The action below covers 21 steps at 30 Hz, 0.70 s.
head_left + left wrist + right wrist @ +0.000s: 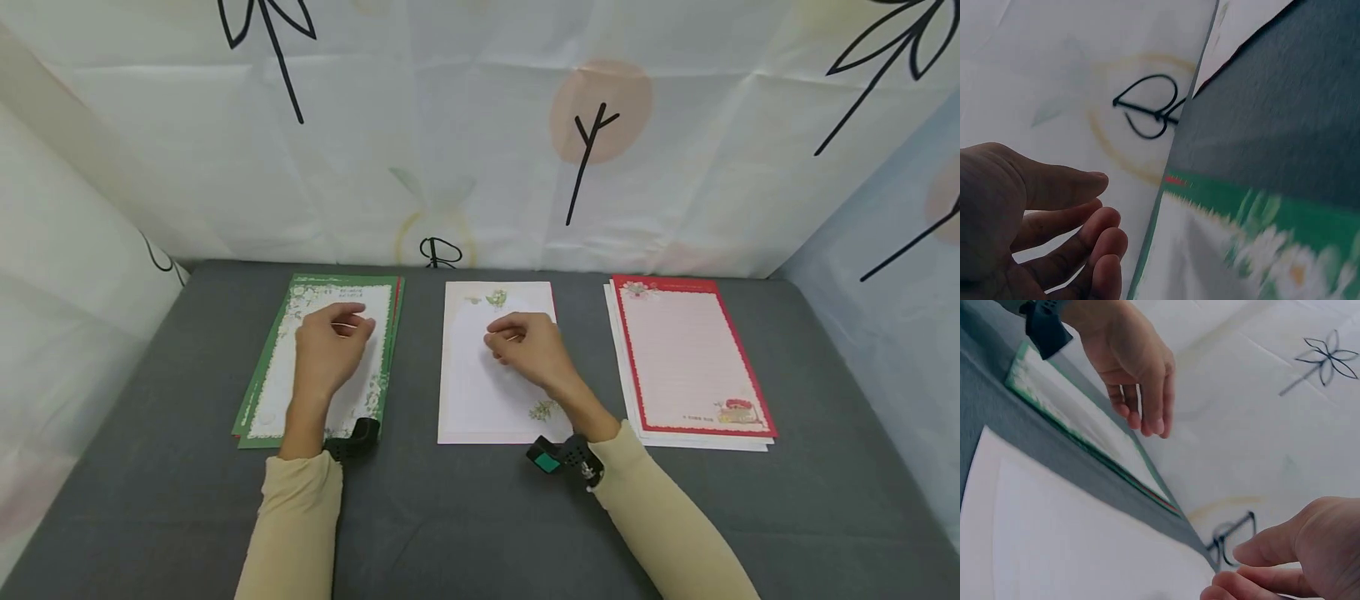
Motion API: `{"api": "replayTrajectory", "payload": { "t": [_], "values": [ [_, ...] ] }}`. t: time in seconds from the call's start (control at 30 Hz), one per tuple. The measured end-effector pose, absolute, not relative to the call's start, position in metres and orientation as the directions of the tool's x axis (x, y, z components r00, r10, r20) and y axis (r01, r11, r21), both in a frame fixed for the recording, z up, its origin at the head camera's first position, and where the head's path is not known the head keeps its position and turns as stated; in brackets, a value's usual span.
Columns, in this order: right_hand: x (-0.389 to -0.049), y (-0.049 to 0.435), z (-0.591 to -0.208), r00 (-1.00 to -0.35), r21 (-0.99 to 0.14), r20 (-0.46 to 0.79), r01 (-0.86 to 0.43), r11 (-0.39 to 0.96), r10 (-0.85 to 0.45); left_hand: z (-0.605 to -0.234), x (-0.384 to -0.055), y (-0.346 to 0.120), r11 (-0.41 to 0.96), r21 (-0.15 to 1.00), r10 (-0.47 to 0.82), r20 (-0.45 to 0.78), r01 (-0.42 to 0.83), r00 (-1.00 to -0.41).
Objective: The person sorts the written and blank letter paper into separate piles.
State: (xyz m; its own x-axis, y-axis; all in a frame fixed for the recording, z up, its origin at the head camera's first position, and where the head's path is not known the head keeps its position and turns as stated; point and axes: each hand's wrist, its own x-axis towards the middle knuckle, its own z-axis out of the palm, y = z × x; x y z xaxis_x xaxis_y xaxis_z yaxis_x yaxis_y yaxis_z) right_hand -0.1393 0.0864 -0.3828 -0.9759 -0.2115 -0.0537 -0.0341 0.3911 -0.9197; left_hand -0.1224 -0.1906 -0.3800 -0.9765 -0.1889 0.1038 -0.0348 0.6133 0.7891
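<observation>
My left hand [327,350] hovers over a stack of green-bordered letter sheets [373,358], fingers loosely curved and holding nothing. In the left wrist view its thumb and fingertips are apart, with a corner of the green sheet beside them. Over the middle stack of pale sheets [468,392], printed with small green sprigs, is my right hand [536,348]. Its fingers curve loosely towards the thumb, with nothing seen between them. In the right wrist view, those fingertips overlap the far corner of the pale sheets.
To the right lies a stack of red-bordered lined sheets [678,358], with white sheets peeking out beneath. All three stacks rest on a dark grey cloth-covered table [450,525]. A white printed curtain [480,150] rises along the back edge. Both wrists wear black straps [356,442].
</observation>
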Motion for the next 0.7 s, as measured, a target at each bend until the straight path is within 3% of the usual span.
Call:
{"api": "replayTrajectory", "payload": {
  "t": [0.27,0.5,0.7],
  "values": [
    [-0.139,0.141,-0.385,-0.999,-0.796,0.027,-0.037,0.604,-0.025,-0.388,-0.127,-0.137,0.597,0.801,0.024,0.038,0.045,-0.999],
    [-0.141,0.162,-0.386,-0.998,-0.678,-0.064,0.046,0.734,0.004,-0.394,-0.126,-0.120,0.640,0.767,0.062,-0.096,-0.035,-0.993],
    [-0.141,0.170,-0.386,-0.993,-0.637,-0.120,0.084,0.766,0.010,-0.397,-0.125,-0.118,0.660,0.750,0.079,-0.128,-0.045,-0.989]
  ]
}}
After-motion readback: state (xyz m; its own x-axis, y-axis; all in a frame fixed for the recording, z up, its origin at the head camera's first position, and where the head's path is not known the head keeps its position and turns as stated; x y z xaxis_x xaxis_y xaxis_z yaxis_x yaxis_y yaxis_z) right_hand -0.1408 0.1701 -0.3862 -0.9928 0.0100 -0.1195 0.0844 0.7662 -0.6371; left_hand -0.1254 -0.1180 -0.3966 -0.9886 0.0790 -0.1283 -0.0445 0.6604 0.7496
